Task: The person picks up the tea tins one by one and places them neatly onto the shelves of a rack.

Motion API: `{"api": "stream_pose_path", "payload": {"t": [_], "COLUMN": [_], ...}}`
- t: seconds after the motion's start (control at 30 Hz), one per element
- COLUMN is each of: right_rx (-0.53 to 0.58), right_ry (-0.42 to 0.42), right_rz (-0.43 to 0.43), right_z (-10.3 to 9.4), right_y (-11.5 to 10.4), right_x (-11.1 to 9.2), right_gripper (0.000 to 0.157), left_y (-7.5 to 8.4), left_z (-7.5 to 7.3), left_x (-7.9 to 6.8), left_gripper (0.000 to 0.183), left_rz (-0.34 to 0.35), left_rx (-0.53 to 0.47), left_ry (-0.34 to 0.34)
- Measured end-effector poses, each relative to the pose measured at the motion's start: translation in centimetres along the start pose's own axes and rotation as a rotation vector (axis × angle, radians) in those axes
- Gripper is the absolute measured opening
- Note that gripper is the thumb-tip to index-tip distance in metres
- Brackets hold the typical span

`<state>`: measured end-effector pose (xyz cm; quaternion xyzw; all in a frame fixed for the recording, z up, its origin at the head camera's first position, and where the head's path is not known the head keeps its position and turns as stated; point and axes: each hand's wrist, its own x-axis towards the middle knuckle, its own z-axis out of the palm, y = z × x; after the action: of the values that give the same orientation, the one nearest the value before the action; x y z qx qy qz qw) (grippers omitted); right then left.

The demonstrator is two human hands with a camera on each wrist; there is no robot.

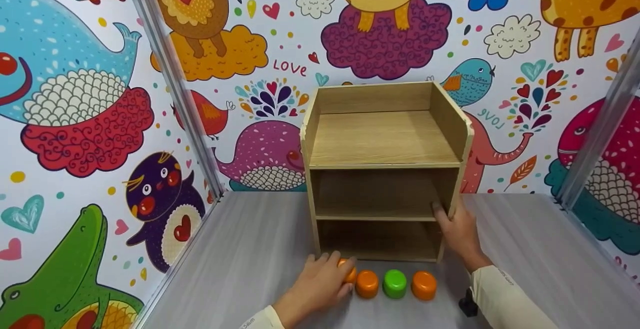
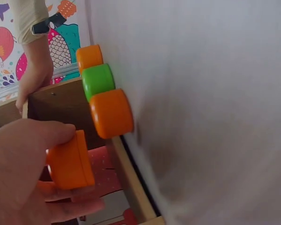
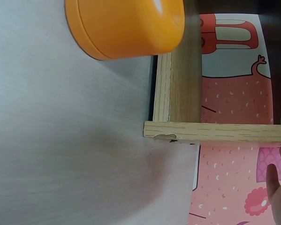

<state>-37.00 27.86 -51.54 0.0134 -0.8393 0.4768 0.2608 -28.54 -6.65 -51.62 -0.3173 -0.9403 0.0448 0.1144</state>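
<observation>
My left hand (image 1: 320,279) pinches a small round orange container (image 2: 69,161), with the thumb on one side and fingers on the other. It is the leftmost of a row in front of the wooden shelf (image 1: 385,164). To its right stand a second orange container (image 1: 367,285), a green container (image 1: 395,284) and another orange container (image 1: 424,286). My right hand (image 1: 460,231) grips the shelf's right side panel, thumb on the inner face. In the right wrist view, some fingertips (image 3: 273,180) show at the panel's outer side.
The shelf has a raised rim round its top and two open compartments below. It stands on a grey table (image 1: 255,249) near the back wall (image 1: 270,74), which is printed with cartoon animals. A similar printed wall (image 1: 100,179) borders the left side.
</observation>
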Motion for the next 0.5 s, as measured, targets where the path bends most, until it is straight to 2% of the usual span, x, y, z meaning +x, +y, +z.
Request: {"api": "stream_pose_path", "payload": {"t": [0.33,0.5], "right_rx": [-0.026,-0.042], "right_ry": [0.022,0.032], "right_rz": [-0.003,-0.012], "right_z": [-0.1,-0.1], "right_y": [-0.2,-0.2], "right_x": [-0.1,-0.1], "right_gripper": [0.062,0.061], "left_y": [0.1,-0.1], "left_z": [-3.9,-6.0], "left_x": [0.2,0.5], "left_gripper": [0.049,0.050], "left_rz": [0.068,0.088], "left_rx": [0.042,0.075], "left_ry": [0.032,0.069]}}
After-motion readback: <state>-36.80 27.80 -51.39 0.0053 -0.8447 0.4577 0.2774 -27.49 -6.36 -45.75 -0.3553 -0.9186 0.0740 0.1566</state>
